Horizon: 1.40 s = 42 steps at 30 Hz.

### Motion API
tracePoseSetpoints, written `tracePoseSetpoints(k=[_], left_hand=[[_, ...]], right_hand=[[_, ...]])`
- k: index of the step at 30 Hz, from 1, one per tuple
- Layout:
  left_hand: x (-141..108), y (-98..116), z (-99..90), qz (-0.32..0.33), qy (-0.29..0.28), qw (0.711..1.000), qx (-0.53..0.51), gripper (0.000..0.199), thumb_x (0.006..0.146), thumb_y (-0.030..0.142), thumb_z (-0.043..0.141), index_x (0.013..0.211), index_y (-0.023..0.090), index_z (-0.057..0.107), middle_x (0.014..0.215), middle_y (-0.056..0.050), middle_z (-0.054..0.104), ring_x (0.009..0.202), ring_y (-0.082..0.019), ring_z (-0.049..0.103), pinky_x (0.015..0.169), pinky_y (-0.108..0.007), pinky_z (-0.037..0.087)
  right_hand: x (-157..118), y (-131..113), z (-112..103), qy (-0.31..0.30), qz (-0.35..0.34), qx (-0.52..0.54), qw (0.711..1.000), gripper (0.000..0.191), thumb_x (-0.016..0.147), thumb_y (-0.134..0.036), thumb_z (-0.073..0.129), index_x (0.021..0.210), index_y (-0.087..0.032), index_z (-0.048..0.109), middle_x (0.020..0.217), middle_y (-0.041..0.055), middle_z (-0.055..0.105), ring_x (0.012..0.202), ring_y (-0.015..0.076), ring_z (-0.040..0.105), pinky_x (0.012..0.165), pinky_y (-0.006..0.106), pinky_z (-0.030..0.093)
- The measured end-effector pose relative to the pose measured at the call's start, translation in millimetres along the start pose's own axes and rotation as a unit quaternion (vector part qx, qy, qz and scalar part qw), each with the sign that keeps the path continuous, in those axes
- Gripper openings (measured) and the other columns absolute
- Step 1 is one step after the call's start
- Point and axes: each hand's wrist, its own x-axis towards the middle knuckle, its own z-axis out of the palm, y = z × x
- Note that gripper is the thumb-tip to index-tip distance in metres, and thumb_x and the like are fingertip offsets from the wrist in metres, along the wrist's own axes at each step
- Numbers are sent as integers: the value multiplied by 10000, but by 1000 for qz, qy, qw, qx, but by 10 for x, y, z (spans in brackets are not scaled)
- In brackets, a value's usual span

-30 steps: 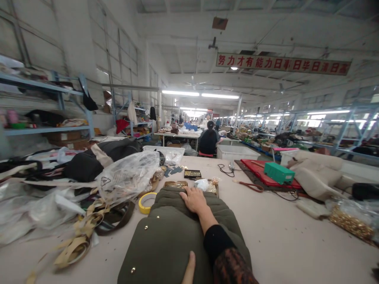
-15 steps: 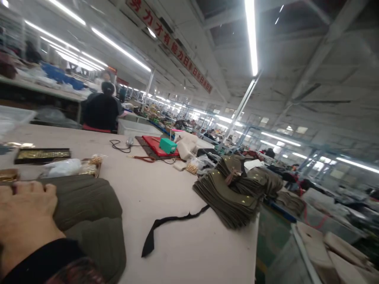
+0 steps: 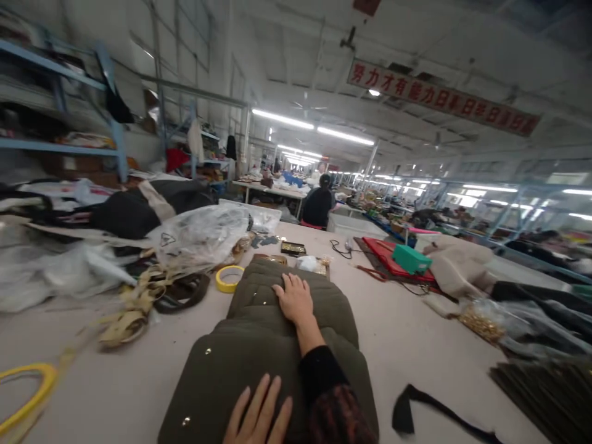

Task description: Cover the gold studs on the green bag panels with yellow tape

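Observation:
A pile of dark olive fabric panels (image 3: 272, 357) lies on the table in front of me, with small shiny metal studs along its left side. My right hand (image 3: 296, 300) rests palm down on the far part of the pile, fingers stretched out. Nearer to me, my left hand (image 3: 259, 413) lies flat on the same fabric with its fingers spread; its wrist is cut off by the bottom edge. Neither hand grips anything. Just beyond the pile are a dark tray of gold-coloured pieces (image 3: 293, 248) and a white plastic bag (image 3: 308, 264).
Yellow tape rolls (image 3: 230, 279) and clear plastic bags (image 3: 201, 231) sit on the left. Rightward are a teal box (image 3: 411, 259) on a red board, a black strip (image 3: 403, 412) and more olive pieces (image 3: 546, 394). A seated person (image 3: 318, 203) is farther back.
The view has swung left, bringing the whole olive pile and the shelves into sight. My left hand has come into view on the fabric. The right hand still rests on the pile.

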Motion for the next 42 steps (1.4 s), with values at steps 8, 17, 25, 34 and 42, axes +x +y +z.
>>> tracePoseSetpoints(k=[8, 17, 25, 34, 42], left_hand=[[157, 318, -313, -37, -19, 998, -41, 575, 781, 87, 467, 1315, 292, 525, 1358, -24, 575, 1275, -193, 476, 1066, -298, 267], [203, 465, -471, -18, -35, 998, -57, 511, 775, 107, 522, 1249, 288, 574, 1349, -42, 576, 1261, -201, 467, 966, -290, 329], [37, -81, -777, -423, -63, 902, -55, 1021, 684, 510, 678, 1487, 118, 183, 1522, -230, 267, 1410, -407, 223, 1115, -579, 225], [21, 54, -694, -457, -113, 838, -277, 877, 740, 352, 623, 1490, 216, 190, 1573, -151, 175, 1453, -293, 174, 1142, -480, 288], [201, -226, -565, -489, -52, 854, -171, 959, 750, 609, 539, 1470, 70, 204, 1518, -220, 294, 1422, -345, 240, 1161, -524, 212]], right_hand=[[-172, 425, -240, 56, -8, 62, 996, 513, 956, -418, 396, 1396, -161, 450, 1425, 90, 495, 1323, 196, 434, 1104, 327, 321], [-1608, 1227, -191, 101, 163, 180, 965, 831, 815, -605, 492, 1457, -104, 326, 1485, 172, 387, 1370, 287, 370, 1131, 425, 306], [-1883, 1189, 80, 132, 212, 247, 936, 932, 725, -643, 574, 1470, -146, 316, 1476, 157, 399, 1344, 312, 404, 1134, 442, 295], [-1971, 1231, 5, 146, 197, 332, 911, 901, 688, -557, 673, 1441, -170, 366, 1463, 126, 433, 1357, 293, 390, 1150, 413, 279], [-1907, 1239, -79, 126, 225, 289, 922, 948, 715, -598, 619, 1485, -160, 284, 1493, 145, 378, 1372, 315, 356, 1146, 457, 265]])
